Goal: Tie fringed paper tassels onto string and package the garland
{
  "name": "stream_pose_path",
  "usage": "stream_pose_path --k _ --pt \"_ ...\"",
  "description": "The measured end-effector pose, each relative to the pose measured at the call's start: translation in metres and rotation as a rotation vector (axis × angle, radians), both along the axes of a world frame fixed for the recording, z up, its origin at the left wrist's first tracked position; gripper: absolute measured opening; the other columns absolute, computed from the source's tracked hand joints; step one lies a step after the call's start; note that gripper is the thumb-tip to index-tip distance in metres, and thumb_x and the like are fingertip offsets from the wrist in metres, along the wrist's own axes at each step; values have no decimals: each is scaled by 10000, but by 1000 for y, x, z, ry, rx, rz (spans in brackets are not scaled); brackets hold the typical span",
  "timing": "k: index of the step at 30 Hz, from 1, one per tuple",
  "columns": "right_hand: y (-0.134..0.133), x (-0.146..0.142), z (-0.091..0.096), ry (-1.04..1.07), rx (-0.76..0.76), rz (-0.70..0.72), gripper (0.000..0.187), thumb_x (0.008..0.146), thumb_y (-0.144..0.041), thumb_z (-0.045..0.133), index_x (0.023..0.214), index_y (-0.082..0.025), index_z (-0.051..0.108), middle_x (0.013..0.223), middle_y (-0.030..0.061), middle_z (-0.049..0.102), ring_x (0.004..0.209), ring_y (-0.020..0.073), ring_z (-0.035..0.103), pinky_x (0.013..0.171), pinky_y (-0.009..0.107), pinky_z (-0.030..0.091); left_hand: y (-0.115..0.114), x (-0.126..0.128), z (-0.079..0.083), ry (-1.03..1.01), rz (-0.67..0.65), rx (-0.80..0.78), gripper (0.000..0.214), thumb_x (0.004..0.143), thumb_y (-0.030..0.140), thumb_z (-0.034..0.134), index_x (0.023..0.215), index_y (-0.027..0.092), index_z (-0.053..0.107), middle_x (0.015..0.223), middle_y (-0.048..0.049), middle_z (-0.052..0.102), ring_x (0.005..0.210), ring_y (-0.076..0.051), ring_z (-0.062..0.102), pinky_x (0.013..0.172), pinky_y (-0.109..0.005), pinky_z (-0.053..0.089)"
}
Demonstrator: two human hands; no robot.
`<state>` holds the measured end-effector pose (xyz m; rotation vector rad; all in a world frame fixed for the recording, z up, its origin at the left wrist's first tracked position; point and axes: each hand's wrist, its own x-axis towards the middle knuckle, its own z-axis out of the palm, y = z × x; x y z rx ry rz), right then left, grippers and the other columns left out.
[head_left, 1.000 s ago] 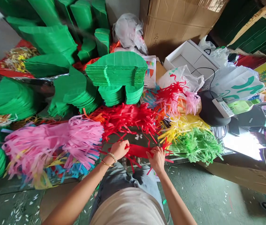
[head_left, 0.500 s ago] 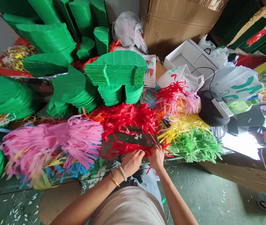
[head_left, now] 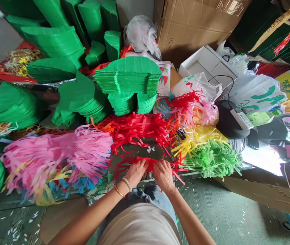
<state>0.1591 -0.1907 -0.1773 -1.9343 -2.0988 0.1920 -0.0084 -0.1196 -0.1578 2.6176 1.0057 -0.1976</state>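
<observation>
The left hand and right hand grip a red fringe strip lying on the surface, near small clear clips. Finished-looking red fringe, pink fringe, yellow fringe and green fringe lie heaped around. Green paper stacks and a cardboard box stand beyond; scraps dot the floor.

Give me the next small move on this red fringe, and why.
Probably smooth the red fringed paper strip outward with the left hand while the right hand pins it. Both hands rest on the strip, and its loose strands splay untidily across the dark work surface.
</observation>
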Motion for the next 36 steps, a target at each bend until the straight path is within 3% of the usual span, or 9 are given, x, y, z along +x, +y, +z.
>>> stream_pose_path --k 2,5,10,14,18,24,28,32,36 --pt "-4 -11 -8 17 35 102 248 853 -182 570 1086 -192 655 1107 97 652 1055 258 520 970 405 372 -2 1 -3 -20 -26 24 418 831 14 401 1193 111 586 1194 -177 617 1096 -293 590 914 -460 514" --pt "-8 -17 -22 25 74 120 280 847 -114 539 1099 -155 653 1122 130 651 1056 273 528 953 420 370 -3 -2 -8 -60 -56 49 407 817 50 462 1200 102 590 1212 -172 622 1162 -307 546 994 -472 457" --pt "-6 -9 -23 75 65 48 233 886 -91 499 1016 -174 673 1011 90 671 939 238 553 871 378 390 0 -11 -14 -121 -20 95 350 837 121 528 1179 140 603 1204 -144 629 1119 -307 554 908 -454 482" --pt "-6 1 -14 127 34 -64 200 933 -132 494 986 -196 676 1007 59 660 926 210 538 847 349 384 10 -17 -18 -167 64 140 209 902 119 495 1022 195 648 1049 -78 662 1003 -248 585 863 -394 478" --pt "-4 15 -14 141 7 -212 194 961 -221 516 869 -203 685 971 53 646 896 211 513 783 340 368 23 -21 -20 -192 180 185 151 939 241 519 875 200 650 984 -63 645 882 -221 582 767 -367 472" --pt "5 27 -18 99 -28 -326 261 943 -302 551 730 -208 671 915 66 609 869 230 473 763 357 345 42 -24 -19 -169 283 265 198 915 292 550 781 175 639 916 -95 624 849 -256 559 743 -393 459" --pt "7 24 -19 67 -40 -338 231 913 -308 577 721 -206 658 922 78 584 915 252 461 775 368 352 45 -26 -14 -172 310 326 176 924 225 495 909 146 652 1011 -159 624 900 -301 571 761 -448 446" --pt "7 22 -18 44 -33 -331 184 898 -281 581 750 -201 655 945 83 585 920 257 462 789 381 357 23 -11 -16 -246 111 308 266 902 107 454 1062 201 645 1188 -113 634 1065 -264 577 898 -429 440" --pt "9 19 -13 22 -6 -282 137 885 -217 560 959 -185 670 1068 123 589 975 279 468 849 423 354 5 7 -26 -292 -79 259 274 846 101 503 1057 181 659 1134 -99 679 1058 -245 601 947 -402 455"
